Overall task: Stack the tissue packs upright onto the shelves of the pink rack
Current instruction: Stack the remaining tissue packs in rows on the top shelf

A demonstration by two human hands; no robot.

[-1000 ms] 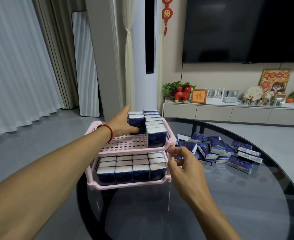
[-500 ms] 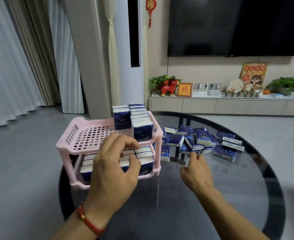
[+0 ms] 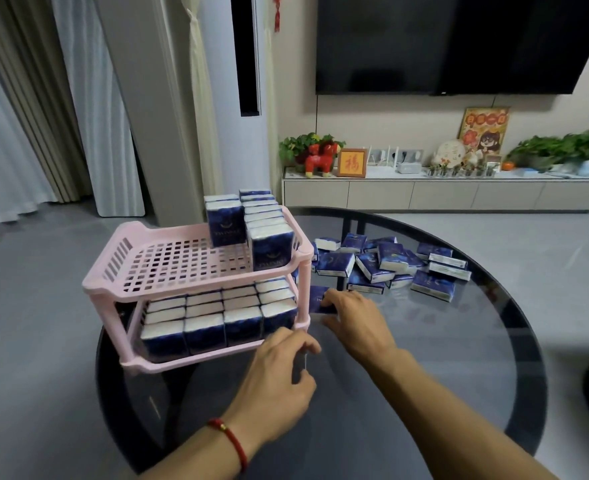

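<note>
Tissue packs were the whole job, and one tissue pack [image 3: 321, 299] sat pinched in the right hand [image 3: 355, 323], fingers curled over its dark blue face, just beside the lower right post of the pink rack [image 3: 196, 271]. The left hand [image 3: 279, 379] hovered just in front of the rack with loosely curled fingers, grasping nothing. A loose heap of packs [image 3: 386, 265] lay on the glass table [image 3: 424, 375] to the right of the rack. The rack's lower shelf looked full; its upper shelf held upright packs along the right side only. Each pack was probably light, soft and slick-wrapped, best pinched across its broad faces.
</note>
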